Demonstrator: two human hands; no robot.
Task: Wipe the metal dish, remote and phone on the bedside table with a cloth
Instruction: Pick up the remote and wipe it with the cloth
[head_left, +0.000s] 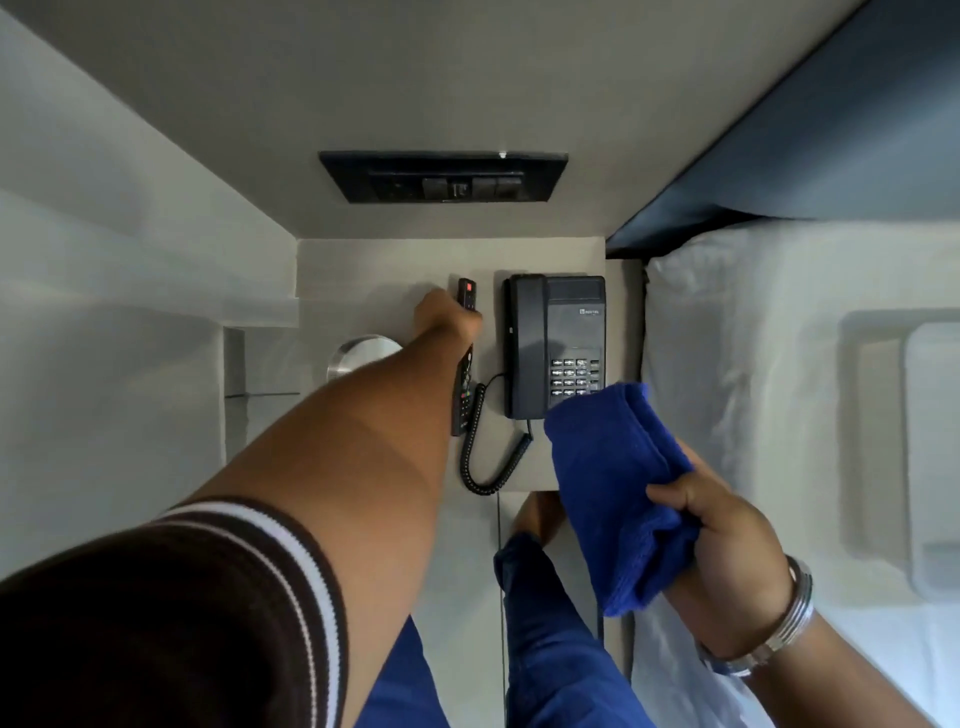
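Remote (464, 358) lies on the bedside table (363, 270) with its long axis running away from me, red button at the far end, and my left hand (448, 319) is down on its upper half. My fingers look curled around it, though the far side of the grip is hidden, so I take it as closed on the remote rather than flat beside it. Just right of it sits the phone (555, 345), handset on the cradle, its coiled cord (485, 457) looping past the remote's near end. On the other side, partly hidden under my forearm, is the metal dish (358, 356).

My right hand (727, 551) is nearer me, clamped on the folded blue cloth (613, 493), which hangs over the table's near right corner and covers a little of the phone's keypad. A bed with white sheets (753, 364) lies to the right.

What matters next, I think, is that the remote lies left of and beyond the cloth, so either I bring it back toward the cloth or carry the cloth over the cord, then wipe along its length.
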